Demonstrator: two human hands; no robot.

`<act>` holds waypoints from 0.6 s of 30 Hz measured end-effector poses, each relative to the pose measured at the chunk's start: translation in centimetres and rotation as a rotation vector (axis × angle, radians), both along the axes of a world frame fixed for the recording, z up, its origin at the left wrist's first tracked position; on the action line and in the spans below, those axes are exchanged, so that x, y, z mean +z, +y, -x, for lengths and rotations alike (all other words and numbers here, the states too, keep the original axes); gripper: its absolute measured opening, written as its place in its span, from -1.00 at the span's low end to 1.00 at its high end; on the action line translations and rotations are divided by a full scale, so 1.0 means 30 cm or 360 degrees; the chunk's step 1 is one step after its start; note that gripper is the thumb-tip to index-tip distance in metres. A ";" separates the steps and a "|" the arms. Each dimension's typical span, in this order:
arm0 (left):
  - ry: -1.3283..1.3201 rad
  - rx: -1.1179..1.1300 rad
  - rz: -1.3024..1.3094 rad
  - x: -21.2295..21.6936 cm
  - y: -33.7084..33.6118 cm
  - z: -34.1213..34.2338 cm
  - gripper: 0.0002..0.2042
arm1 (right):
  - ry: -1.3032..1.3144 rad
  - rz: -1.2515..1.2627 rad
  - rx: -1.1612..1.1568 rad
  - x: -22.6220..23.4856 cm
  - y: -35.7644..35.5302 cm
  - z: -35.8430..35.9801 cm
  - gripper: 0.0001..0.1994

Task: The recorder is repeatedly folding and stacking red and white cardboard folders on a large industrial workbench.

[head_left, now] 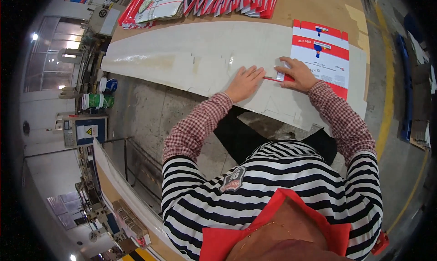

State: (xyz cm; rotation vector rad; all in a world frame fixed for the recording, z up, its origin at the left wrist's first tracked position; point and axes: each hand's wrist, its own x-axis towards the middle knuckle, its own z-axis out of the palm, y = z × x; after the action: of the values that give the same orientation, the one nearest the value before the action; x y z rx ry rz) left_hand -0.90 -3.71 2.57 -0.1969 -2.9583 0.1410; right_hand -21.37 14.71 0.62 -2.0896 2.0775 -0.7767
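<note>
I had the whole worktop beneath me: a long pale board (pixel 182 49), scuffed and marked, narrowing toward the left, with brown sheeting (pixel 314 6) beyond its far edge. On the board's right-hand part lay a flat red-and-white carton (pixel 325 63) with small blue printed figures, its red-cornered flaps pointing away from the person. The right hand (pixel 298 74) was over the carton's left side, fingers bent and thumb toward a narrow red strip (pixel 272 79); from my end I could not tell whether it was pinching anything. The left hand (pixel 246 82) was open, palm down on the board, with its fingers stretched toward the strip's left end. Both forearms came in wearing checked sleeves (pixel 195 126).

At the far side of the worktop I could see a fanned row of folded red-and-white pieces (pixel 241 0) and, to its left, a flatter pile (pixel 159 6). Past the right edge, a yellow line (pixel 387 79) ran along the grey floor (pixel 145 97), with a blue pallet (pixel 404 95) beyond it. Over on the left, I made out a window (pixel 57 49), a green-and-white bucket (pixel 92 101), a blue cabinet (pixel 82 142) bearing a yellow warning triangle, and a second table (pixel 120 181) below.
</note>
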 end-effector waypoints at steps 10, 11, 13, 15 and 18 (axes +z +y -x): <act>0.0254 0.0537 -0.0498 -0.016 -0.179 -0.039 -0.34 | 0.0069 -0.0184 -0.0057 0.013 0.000 -0.008 -0.42; 0.0246 0.0537 -0.0495 -0.032 -0.134 -0.012 -0.34 | 0.0061 -0.0182 -0.0057 0.005 0.002 -0.015 -0.42; 0.1212 0.1429 -0.1021 -0.076 -0.045 0.043 -0.40 | 0.0072 -0.0165 -0.0060 0.010 -0.001 -0.012 -0.41; 0.1527 0.1666 -0.1750 -0.104 0.010 0.049 -0.46 | 0.0069 -0.0182 -0.0047 0.013 -0.011 -0.018 -0.41; 0.1533 0.1731 -0.2812 -0.106 -0.012 0.040 -0.55 | 0.0089 -0.0158 -0.0033 0.011 -0.019 -0.013 -0.40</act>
State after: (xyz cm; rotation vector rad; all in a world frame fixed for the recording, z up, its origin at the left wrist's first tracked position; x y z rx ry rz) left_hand -2.11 -4.07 -0.62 1.1945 -1.0916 -1.5272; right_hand -20.99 14.13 0.94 -2.0637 2.1222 -0.6113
